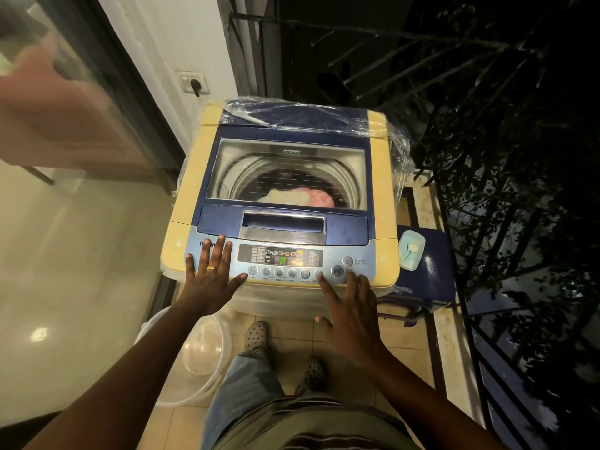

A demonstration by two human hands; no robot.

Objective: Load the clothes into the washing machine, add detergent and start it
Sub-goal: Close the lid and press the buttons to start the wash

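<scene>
Balcony floor: washing machine (282,196) lid shut; left hand (211,271) spread flat on panel, right hand (350,306) spread, forefinger on btn.

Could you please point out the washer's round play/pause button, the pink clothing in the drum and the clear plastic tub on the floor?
Round play/pause button (337,271), head view, on its centre.
Pink clothing (319,198), head view, on its bunched middle, seen through the lid window.
Clear plastic tub (168,396), head view, on its near rim.
</scene>
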